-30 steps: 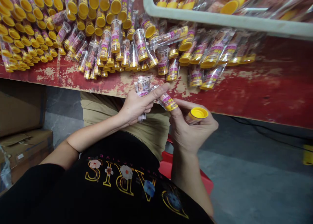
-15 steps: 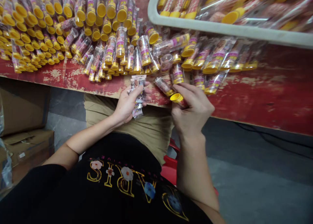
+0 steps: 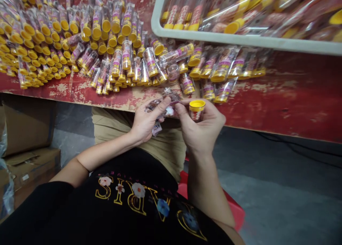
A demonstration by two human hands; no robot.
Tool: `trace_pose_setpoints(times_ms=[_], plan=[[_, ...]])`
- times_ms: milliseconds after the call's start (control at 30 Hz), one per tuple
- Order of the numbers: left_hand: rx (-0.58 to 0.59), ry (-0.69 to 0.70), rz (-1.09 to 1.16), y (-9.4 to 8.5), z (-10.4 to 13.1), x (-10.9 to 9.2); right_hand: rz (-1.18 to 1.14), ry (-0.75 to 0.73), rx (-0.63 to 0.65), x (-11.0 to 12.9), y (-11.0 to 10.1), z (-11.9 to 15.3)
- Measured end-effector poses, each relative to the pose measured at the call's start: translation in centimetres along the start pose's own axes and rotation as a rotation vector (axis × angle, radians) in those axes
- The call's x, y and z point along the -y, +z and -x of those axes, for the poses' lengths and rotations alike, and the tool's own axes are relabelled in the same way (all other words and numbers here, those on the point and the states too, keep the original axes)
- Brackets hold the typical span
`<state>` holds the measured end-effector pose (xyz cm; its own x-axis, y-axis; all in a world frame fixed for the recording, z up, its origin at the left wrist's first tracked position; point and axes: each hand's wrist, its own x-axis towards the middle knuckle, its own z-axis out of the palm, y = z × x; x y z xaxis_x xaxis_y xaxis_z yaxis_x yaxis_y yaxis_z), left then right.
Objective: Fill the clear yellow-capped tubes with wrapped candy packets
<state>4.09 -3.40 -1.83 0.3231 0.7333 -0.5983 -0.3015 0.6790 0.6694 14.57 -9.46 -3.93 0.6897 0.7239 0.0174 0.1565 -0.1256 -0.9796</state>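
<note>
Several small printed clear wrappers (image 3: 156,127) are in my left hand (image 3: 145,122), its thumb pressed over them at the table's front edge. My right hand (image 3: 204,127) is closed round a short clear tube with a yellow cap (image 3: 197,105), the cap facing up. Its thumb and index fingertip pinch the edge of a printed wrapper (image 3: 172,95) that spans the gap between both hands. Just beyond the hands, wrapped tubes with yellow caps (image 3: 187,83) lie on the red table (image 3: 294,95).
A large pile of yellow-capped tubes (image 3: 48,41) covers the table's left side. At the back right stands a pale tray (image 3: 240,40) of longer yellow-capped tubes. Cardboard boxes (image 3: 29,127) are at the lower left, and a red stool (image 3: 235,209) is beneath me.
My right hand has moved left to meet my left hand, and the tube in it now points its cap upward. A wrapper is now stretched between the hands. The view has shifted slightly.
</note>
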Motion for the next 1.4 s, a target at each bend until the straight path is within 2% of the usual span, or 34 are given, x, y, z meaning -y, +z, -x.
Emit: trace_pose_setpoints(times_ms=[133, 267, 333, 433, 533, 700, 833, 933, 1000, 1067, 1233, 1400], plan=[[-0.014, 0.104, -0.020, -0.3, -1.0, -0.6, -0.012, -0.051, -0.041, -0.4, -1.0, -1.1], [0.111, 0.073, -0.004, -0.1, -0.6, -1.9, -0.028, -0.044, -0.090, 0.2, -1.7, -1.3], [0.151, 0.042, -0.068, 0.4, 0.2, -2.4, -0.042, -0.032, -0.053, 1.1, -1.8, -1.0], [0.172, 0.103, -0.151, 1.4, 0.4, -2.7, -0.102, -0.042, 0.046, 1.9, -1.8, -1.0], [0.197, 0.150, -0.111, 2.9, -0.1, -2.4, -0.129, -0.049, 0.034, 2.2, -1.8, -1.5], [0.160, 0.117, -0.076, 5.0, 0.8, -1.3, -0.220, 0.021, -0.042, 2.9, -2.4, -1.3], [0.168, 0.041, -0.039, 5.0, 1.2, -1.0, -0.435, 0.128, 0.049, 2.3, -2.8, -1.6], [0.136, 0.043, 0.038, 4.6, 1.0, -1.4, -0.602, 0.149, 0.118, 1.4, -2.9, -1.9], [0.110, 0.029, 0.082, 4.3, 0.9, -1.9, -0.622, 0.144, 0.134, 1.1, -3.1, -1.6], [0.086, -0.011, 0.115, 4.1, 0.9, -2.3, -0.596, 0.122, 0.109, 1.0, -3.4, -1.0], [0.045, -0.137, 0.164, 3.6, 0.8, -2.6, -0.618, 0.023, -0.067, 1.9, -4.1, 0.8], [0.064, -0.192, 0.162, 3.4, 1.5, -2.5, -0.560, -0.137, -0.148, 2.8, -3.2, 1.4]])
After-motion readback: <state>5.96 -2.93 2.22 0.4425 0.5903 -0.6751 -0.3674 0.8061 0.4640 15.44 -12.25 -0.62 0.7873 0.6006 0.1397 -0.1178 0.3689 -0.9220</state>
